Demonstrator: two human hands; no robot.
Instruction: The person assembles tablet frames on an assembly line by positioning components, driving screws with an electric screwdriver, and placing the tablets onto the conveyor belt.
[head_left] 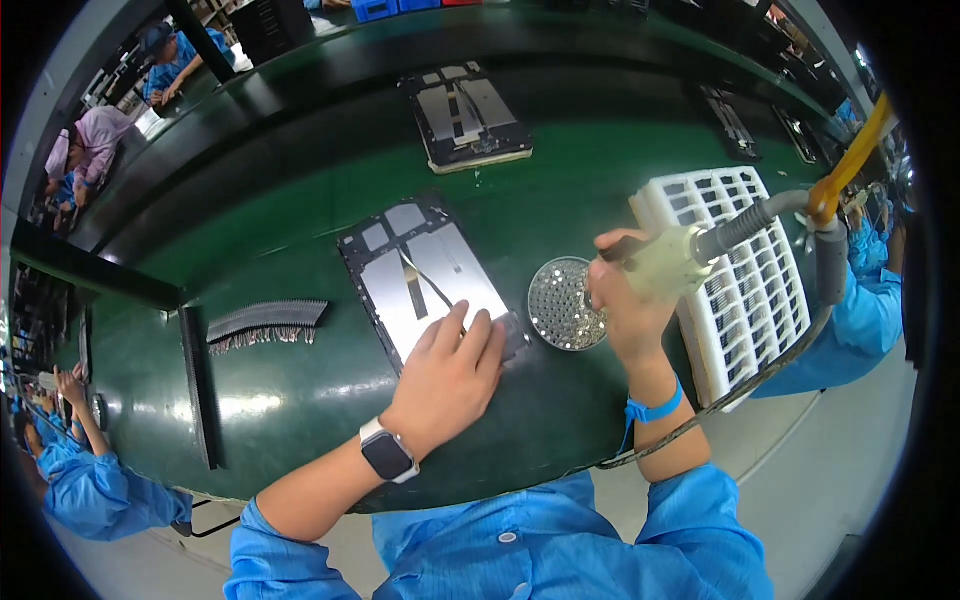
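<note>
A tablet-like device with silver panels in a black frame (pixel 440 265) lies on the green work table in front of me. My left hand (pixel 452 375) rests on its near end, fingers stretched over the silver surface beside a thin dark flex cable (pixel 428 281). My right hand (pixel 630 310) is closed around a pale electric screwdriver (pixel 665 264) with a grey cord; its tip is hard to make out. Below and left of that hand sits a round dish (pixel 568 325) pitted with small holes and holding many tiny shiny screws, partly covered by my fingers.
A white foam tray with slots (pixel 735 185) stands to the right, a thick cable crossing its near end. Another tablet-like device (pixel 470 115) lies farther back. Left are a curved stack of dark strips (pixel 267 318) and a long black bar (pixel 197 385). People work around.
</note>
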